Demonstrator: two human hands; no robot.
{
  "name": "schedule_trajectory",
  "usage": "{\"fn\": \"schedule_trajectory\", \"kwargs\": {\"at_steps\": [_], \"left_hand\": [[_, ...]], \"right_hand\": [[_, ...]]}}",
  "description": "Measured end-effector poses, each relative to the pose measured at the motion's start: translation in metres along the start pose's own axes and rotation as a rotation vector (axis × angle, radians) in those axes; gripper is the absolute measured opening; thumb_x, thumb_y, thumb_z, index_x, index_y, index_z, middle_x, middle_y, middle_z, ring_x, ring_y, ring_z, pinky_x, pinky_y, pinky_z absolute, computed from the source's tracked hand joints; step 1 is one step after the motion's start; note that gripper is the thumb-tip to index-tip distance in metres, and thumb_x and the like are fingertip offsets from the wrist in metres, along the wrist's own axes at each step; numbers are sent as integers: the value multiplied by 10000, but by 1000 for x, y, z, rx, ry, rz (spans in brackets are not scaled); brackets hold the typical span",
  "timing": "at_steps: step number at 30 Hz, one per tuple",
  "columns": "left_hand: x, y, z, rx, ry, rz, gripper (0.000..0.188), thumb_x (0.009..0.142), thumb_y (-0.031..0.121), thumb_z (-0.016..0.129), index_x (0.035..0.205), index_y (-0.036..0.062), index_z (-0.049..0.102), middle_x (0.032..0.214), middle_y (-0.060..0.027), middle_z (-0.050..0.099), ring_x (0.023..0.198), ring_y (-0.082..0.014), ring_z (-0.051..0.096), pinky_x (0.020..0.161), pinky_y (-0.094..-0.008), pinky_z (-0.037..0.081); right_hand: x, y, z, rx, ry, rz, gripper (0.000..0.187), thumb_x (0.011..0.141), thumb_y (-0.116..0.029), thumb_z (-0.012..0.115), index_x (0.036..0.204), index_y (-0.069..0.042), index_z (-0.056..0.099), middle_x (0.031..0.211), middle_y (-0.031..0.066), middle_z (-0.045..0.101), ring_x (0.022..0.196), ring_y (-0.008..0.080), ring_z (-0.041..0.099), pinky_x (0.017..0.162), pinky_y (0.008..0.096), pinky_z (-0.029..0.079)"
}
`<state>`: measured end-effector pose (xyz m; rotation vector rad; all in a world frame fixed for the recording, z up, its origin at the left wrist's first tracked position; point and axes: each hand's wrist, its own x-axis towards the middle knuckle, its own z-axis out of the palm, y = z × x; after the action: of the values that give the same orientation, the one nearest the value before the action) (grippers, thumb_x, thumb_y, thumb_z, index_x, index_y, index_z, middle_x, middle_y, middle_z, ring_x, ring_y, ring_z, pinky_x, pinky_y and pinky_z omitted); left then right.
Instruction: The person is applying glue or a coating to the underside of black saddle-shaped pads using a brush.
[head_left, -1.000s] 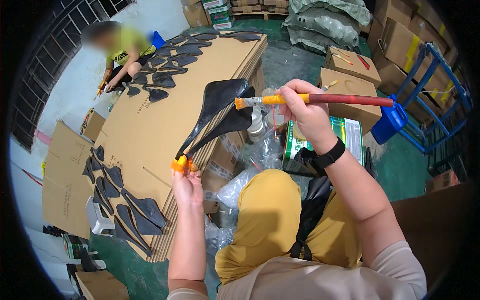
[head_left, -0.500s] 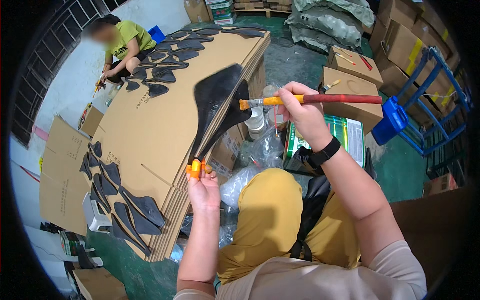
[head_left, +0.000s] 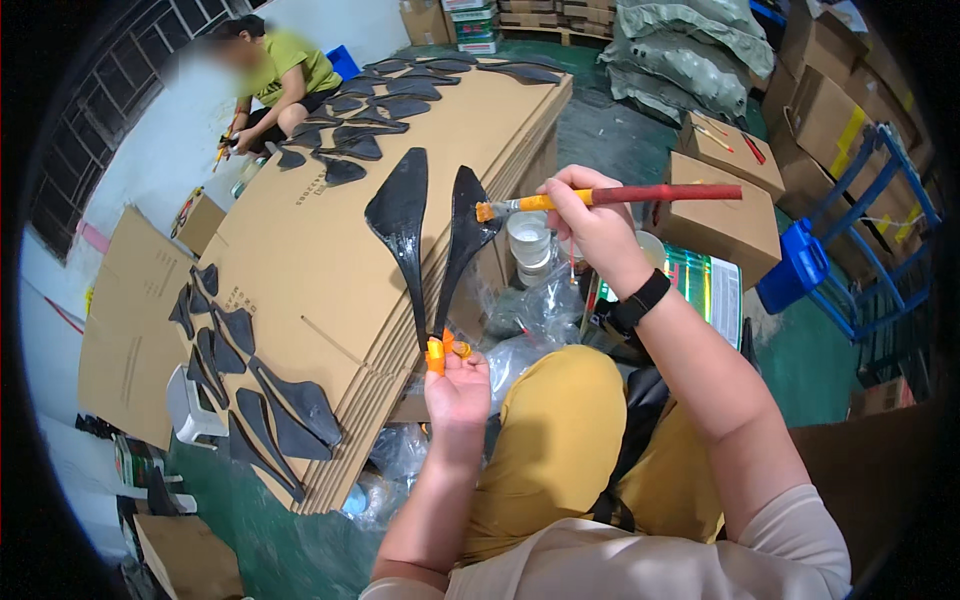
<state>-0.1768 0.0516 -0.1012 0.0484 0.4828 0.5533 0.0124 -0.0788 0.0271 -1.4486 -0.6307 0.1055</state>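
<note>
Left hand [head_left: 460, 388] just below the frame's centre, palm up, orange-covered fingertips [head_left: 436, 358] pinching; left forearm [head_left: 436, 500] rising from the bottom edge. Right hand [head_left: 597, 228] right of upper centre, closed in a grip; right forearm [head_left: 698, 360] slanting toward the lower right

The left blade [head_left: 400, 205] and the right blade [head_left: 466, 215] are black and paddle-shaped, forming a narrow V: slim stems close together at the near end, broad parts spread toward the far side. Both show glossy highlights. The brush [head_left: 660, 193] lies nearly level, its red-and-yellow handle extending right, its metal collar and orange-stained bristles pointing left, against the right blade's broad part.
</note>
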Motion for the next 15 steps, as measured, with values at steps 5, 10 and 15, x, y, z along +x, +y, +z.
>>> {"fn": "schedule_trajectory", "kwargs": {"at_steps": [5,10,15], "left_hand": [[-2,17,-4,-146,-12,51,179,943,218,509,1032,94,604,955,-6,645,823,-136,563,698,-300,409],[-2,39,-8,-266,27,118,187,942,232,535,1021,82,613,932,-11,648,821,-137,566,706,-305,413],[-8,55,-20,-356,110,166,192,956,226,509,1037,81,606,931,-18,645,847,-144,572,742,-309,425]], "right_hand": [[30,-7,52,-48,-128,-44,195,887,-193,581,838,-15,642,628,24,598,521,63,525,491,203,414],[45,-11,110,-75,-214,-69,237,867,-202,590,765,9,622,581,54,584,520,113,566,483,254,419],[47,-4,157,-73,-330,-60,220,875,-216,588,810,-9,625,597,36,584,498,87,534,468,227,405]]}}
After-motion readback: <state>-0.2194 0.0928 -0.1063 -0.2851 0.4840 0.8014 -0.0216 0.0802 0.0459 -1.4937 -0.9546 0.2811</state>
